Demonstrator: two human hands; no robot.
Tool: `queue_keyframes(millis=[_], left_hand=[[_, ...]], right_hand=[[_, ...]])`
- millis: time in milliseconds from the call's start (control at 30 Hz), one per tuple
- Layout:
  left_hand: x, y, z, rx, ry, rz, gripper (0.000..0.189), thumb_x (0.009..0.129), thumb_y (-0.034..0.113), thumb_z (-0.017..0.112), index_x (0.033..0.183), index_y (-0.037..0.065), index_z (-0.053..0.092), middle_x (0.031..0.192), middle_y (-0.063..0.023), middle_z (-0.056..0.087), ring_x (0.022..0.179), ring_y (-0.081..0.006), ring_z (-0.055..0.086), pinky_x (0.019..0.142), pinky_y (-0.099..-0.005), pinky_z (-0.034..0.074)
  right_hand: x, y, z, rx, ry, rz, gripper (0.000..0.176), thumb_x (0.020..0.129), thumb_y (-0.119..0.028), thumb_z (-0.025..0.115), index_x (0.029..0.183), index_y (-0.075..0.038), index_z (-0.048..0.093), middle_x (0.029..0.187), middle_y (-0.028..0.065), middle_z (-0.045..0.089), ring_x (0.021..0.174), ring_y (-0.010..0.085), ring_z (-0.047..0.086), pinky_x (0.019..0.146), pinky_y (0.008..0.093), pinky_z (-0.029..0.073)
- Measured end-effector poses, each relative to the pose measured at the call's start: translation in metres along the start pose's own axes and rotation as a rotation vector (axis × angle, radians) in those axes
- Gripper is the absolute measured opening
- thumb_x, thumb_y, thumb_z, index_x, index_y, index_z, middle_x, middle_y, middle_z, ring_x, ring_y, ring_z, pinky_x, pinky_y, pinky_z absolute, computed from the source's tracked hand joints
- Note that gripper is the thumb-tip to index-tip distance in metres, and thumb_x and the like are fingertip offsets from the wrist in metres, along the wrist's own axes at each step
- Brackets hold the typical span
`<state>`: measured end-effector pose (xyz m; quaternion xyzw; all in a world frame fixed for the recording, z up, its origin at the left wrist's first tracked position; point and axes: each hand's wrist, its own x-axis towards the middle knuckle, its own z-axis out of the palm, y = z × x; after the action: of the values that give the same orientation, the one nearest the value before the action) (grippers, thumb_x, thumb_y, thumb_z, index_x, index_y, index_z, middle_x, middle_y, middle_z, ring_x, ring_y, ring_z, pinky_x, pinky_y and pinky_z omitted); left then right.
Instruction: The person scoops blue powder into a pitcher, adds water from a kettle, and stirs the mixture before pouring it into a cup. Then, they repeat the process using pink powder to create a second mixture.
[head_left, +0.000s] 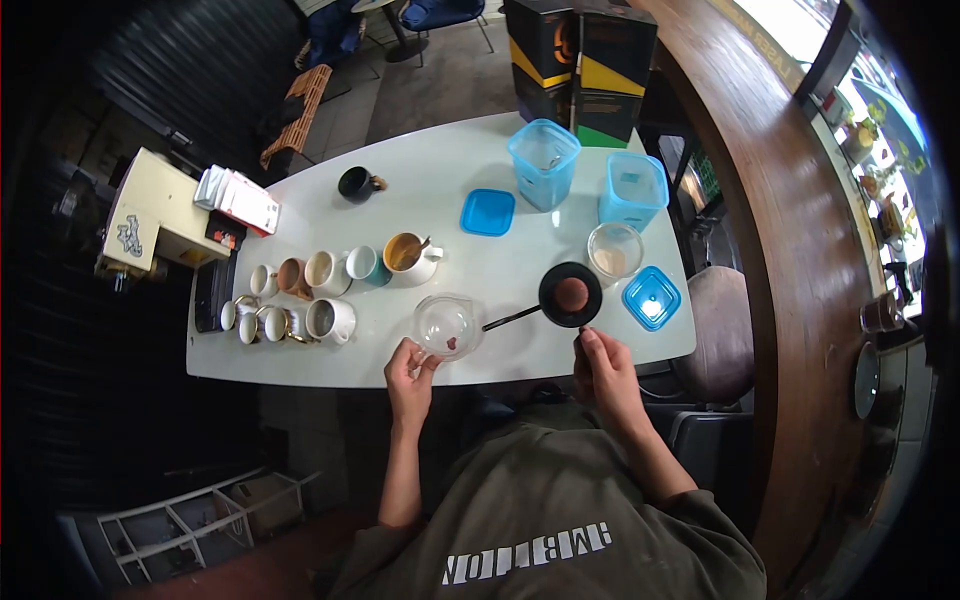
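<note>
Left hand (410, 368) pinches the near rim of the glass bowl (447, 325), probably steadying it at the table (300, 365) edge. Right hand (600, 368), fingers curled, meets the black pan (571, 294) rim (grip unclear). 1 blue lid (652, 297) lies just beside the pan.

Clear glass bowl (447, 325) upright near the front edge of the white table (440, 190), pretty much empty apart from one small dark-red bit at the bottom, near rim pinched by left hand (410, 368) fingertips. Just to the right, small round black pan (570, 293) flat on the table, reddish-brown powder heaped in the middle, thin handle pointing toward the bowl, tip almost at its rim. Right hand (603, 368) just beside the pan's near edge.
</note>
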<state>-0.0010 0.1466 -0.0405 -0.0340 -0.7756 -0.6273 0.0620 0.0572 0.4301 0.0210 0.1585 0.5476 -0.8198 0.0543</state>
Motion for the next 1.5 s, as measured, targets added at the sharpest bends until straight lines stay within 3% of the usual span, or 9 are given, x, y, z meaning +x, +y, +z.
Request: queue_keyframes(millis=[100,233,333,533,867,1500], left_hand=[[-0.008,0.001,0.004,0.132,-0.025,0.144,0.034,0.083,0.000,0.077,0.081,0.000,0.043,0.073,-0.0041,0.036,0.064,-0.0134,0.036,0.059,-0.0240,0.037],[-0.018,0.015,0.008,0.218,-0.026,0.210,0.033,0.082,0.000,0.077,0.082,-0.001,0.044,0.072,-0.0050,0.038,0.061,-0.0142,0.038,0.055,-0.0255,0.037],[-0.024,0.008,0.011,0.082,0.017,0.151,0.032,0.081,0.001,0.077,0.082,-0.001,0.046,0.071,-0.0052,0.038,0.060,-0.0150,0.039,0.056,-0.0257,0.038],[-0.030,0.007,0.008,0.162,0.033,0.223,0.033,0.084,0.009,0.079,0.081,0.000,0.048,0.073,-0.0061,0.042,0.061,-0.0156,0.041,0.057,-0.0263,0.042],[-0.035,0.014,0.016,0.148,-0.001,0.230,0.036,0.086,0.009,0.078,0.079,0.001,0.044,0.071,-0.0034,0.036,0.062,-0.0126,0.035,0.055,-0.0250,0.035],[-0.032,0.017,0.032,0.038,-0.049,0.211,0.036,0.087,0.010,0.078,0.078,0.001,0.044,0.072,-0.0013,0.036,0.064,-0.0114,0.035,0.058,-0.0247,0.035]], right_hand=[[-0.003,-0.015,0.006,-0.090,0.007,-0.078,0.035,0.108,-0.026,0.046,0.080,-0.005,0.049,0.064,-0.0063,0.038,0.049,0.0027,0.036,0.043,0.0225,0.028],[-0.009,-0.026,0.012,-0.200,0.022,-0.105,0.034,0.107,-0.025,0.048,0.081,-0.004,0.051,0.064,-0.0058,0.041,0.052,0.0028,0.039,0.046,0.0220,0.030],[-0.012,-0.030,0.017,-0.240,0.017,-0.113,0.033,0.107,-0.025,0.048,0.081,-0.004,0.051,0.063,-0.0055,0.042,0.052,0.0028,0.039,0.047,0.0219,0.031],[-0.013,-0.029,0.021,-0.355,0.030,-0.171,0.035,0.106,-0.022,0.047,0.077,-0.003,0.051,0.063,-0.0055,0.042,0.055,0.0014,0.037,0.049,0.0221,0.029],[-0.021,-0.029,0.018,-0.467,0.055,-0.240,0.029,0.103,-0.016,0.052,0.081,0.002,0.055,0.060,-0.0021,0.046,0.056,0.0042,0.041,0.051,0.0246,0.032],[-0.029,-0.037,0.006,-0.570,0.092,-0.322,0.024,0.101,-0.014,0.053,0.085,0.004,0.058,0.057,0.0028,0.048,0.052,0.0067,0.042,0.051,0.0260,0.035]])
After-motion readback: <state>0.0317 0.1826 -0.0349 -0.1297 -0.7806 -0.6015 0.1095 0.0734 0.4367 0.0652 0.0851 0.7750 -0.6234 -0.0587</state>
